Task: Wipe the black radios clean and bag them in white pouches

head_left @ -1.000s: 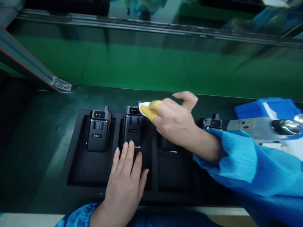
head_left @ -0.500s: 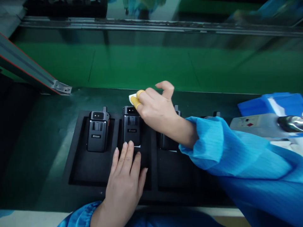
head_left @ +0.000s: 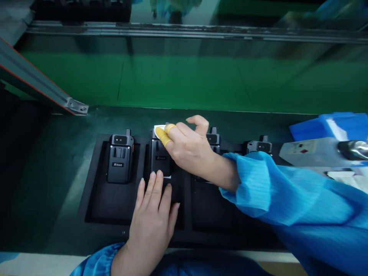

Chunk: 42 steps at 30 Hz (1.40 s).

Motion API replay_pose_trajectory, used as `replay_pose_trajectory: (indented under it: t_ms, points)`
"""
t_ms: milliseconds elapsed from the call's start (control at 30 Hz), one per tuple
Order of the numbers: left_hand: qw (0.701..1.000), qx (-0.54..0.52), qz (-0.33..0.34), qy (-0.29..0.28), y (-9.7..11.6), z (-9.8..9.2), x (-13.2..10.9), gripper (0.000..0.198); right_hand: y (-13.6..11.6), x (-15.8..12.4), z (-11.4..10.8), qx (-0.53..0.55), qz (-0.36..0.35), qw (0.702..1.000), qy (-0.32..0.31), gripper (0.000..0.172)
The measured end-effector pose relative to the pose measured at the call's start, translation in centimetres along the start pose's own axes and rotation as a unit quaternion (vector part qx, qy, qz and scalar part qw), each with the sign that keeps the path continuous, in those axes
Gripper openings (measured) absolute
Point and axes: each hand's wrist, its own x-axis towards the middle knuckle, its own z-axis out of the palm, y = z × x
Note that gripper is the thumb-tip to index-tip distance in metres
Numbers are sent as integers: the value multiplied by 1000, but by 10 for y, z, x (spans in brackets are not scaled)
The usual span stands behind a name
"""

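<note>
Several black two-way radios lie in the recesses of a black foam tray. Under my hands is the second radio, marked "Riton". My left hand rests flat with fingers stretched, the fingertips at the radio's lower edge. Yellow finger cots cover two fingers of my right hand, which presses a small white wipe on the radio's top end. To the left lies another radio. A third radio is partly hidden by my right hand, and a fourth radio by my sleeve.
At the right, a clear bottle with a metal top stands by a blue bin. A metal bracket ends at the left of the green bench mat. Behind runs a metal rail.
My right hand has moved down a little, bringing the wipe from above the second radio onto its top end. The left hand stays in place.
</note>
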Motion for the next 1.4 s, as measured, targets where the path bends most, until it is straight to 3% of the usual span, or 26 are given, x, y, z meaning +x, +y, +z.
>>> replay_pose_trajectory:
  t_ms: [267,500,667,833,967,1133,1400]
  points:
    - [1000,-19,-6,7,0,1,0,29,18,-9,-8,2,50,998,-41,33]
    - [1000,-12,-2,6,0,0,0,28,0,14,6,55,16,998,-33,31]
    - [1000,-16,-2,-2,0,-1,1,29,9,-6,5,-12,37,999,-19,34]
    - [1000,-30,-3,-1,0,-2,-1,29,12,-33,-11,-50,72,996,16,37]
    - [999,-39,-11,-12,0,-2,-2,32,-8,-39,-23,13,17,1000,16,32]
    - [999,-33,-8,-13,-1,-1,-3,34,-33,-30,-18,57,-40,997,19,32]
    - [999,-36,1,-7,-1,-1,-3,31,-26,-45,-24,19,-32,999,-5,32]
